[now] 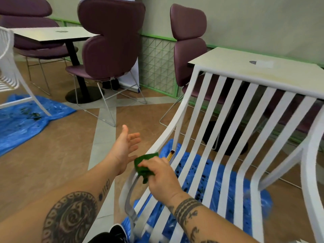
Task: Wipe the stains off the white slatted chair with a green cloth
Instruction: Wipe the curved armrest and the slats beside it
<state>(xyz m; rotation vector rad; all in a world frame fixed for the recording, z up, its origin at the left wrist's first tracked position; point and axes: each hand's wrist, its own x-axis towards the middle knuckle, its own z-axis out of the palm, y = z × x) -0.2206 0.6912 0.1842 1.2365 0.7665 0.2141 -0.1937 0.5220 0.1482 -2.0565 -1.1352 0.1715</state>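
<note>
Right hand (161, 174): it is gripping the green cloth (144, 165) and pressing it on the chair's side rail (168, 135).
Left hand (125, 148): it is hovering with fingers spread, just left of the rail, holding nothing.
White slatted chair (215, 120): it is standing ahead, with the rail running away up-right.
Stain (171, 153): a brownish mark is showing just beyond the cloth, nearer the right hand.
Around: a blue sheet (192, 165) is lying underneath; nothing seems to be blocking the way.

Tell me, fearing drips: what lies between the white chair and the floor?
A dark-spotted blue plastic sheet, spread on the floor under the chair, shows in the head view.
</note>
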